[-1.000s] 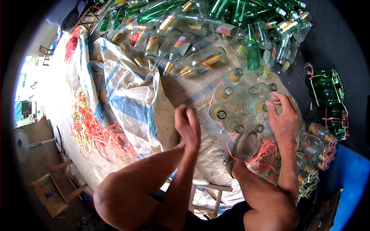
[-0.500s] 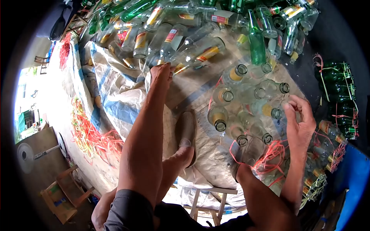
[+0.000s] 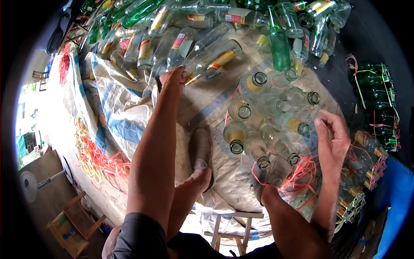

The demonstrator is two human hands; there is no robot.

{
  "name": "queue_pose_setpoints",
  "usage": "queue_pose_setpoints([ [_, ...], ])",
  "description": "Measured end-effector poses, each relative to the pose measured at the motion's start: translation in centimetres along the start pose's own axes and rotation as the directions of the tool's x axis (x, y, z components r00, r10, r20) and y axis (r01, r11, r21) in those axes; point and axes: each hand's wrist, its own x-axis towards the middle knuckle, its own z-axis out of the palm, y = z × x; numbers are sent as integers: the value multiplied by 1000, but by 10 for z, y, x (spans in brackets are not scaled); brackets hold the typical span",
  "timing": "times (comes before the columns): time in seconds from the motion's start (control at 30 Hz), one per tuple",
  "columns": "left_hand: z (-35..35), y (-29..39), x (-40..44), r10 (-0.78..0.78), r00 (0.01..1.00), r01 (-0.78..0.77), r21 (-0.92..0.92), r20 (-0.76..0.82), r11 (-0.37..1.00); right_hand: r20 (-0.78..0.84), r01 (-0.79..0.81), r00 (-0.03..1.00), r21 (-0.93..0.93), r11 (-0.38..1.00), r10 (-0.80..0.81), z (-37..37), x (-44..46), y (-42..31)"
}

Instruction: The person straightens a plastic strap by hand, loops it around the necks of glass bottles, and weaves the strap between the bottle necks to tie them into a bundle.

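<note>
My left hand [image 3: 173, 77] reaches to the near edge of the bottle pile, its fingers closed around the narrow end of a clear glass bottle [image 3: 177, 48] with a red and yellow label. Beside it lies another clear bottle [image 3: 222, 58], yellow-labelled. My right hand [image 3: 335, 133] hovers at the right of a cluster of clear glass bottles [image 3: 263, 110], fingers loosely curled, thumb apart, nothing visible in it. These bottles stand close together, necks towards me, with pink strapping along their left side. Loose pink plastic strapping [image 3: 299, 175] lies by my foot.
Many clear and green bottles [image 3: 144, 13] lie heaped at the back. Tied green bottles [image 3: 379, 103] and bundled clear bottles [image 3: 360, 172] stand at the right. A white-and-blue woven sheet [image 3: 125, 108], tangled strapping [image 3: 97, 157] and a wooden stool [image 3: 237, 214] surround my feet.
The view has shifted slightly, so most things appear further left. My left hand stays at the same bottle, and my right hand stays beside the cluster with its fingers curled.
</note>
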Motion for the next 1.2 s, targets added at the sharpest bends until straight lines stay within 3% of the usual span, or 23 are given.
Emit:
queue_pose_setpoints([
  [0.1, 9, -4, 14, -41, 999, 43, -113, 16, 993, 5, 17, 1000, -16, 1000, -16, -2, 0, 1],
  [0.3, 7, -6, 19, -44, 993, 35, -89, -105, 995, 19, 38, 999, -2, 999, -38, -2, -1, 8],
  [0.5, 20, 12, -40, 102, 967, -120, -63, -234, 991, 30, 5, 1000, 3, 1000, -5, -5, -3, 4],
  [0.6, 23, 16, -45, 195, 971, -219, -184, -142, 958, 39, -11, 999, 32, 999, 10, -7, -6, 4],
  [0.7, 29, 29, -48, 330, 928, -355, -141, -174, 924, 43, -13, 999, 59, 998, 10, -8, -9, 4],
  [0.73, 29, 36, -55, 391, 901, -396, 13, -186, 918, 44, -12, 999, 56, 998, 9, -9, -10, 4],
  [0.83, 29, 46, -52, 564, 819, -573, -102, -109, 813, 47, -9, 999, 58, 998, 7, -11, -12, 5],
  [0.97, 25, 56, -49, 714, 698, -715, 1, -57, 699, 46, 10, 999, 89, 996, -14, -12, -13, 9],
  [1.1, 21, 65, -53, 763, 634, -727, 236, -127, 644, 53, 14, 998, 95, 995, -19, -16, -16, 13],
  [1.2, 14, 72, -67, 795, 606, -745, 320, -44, 586, 46, 23, 998, 129, 991, -30, -16, -19, 20],
])
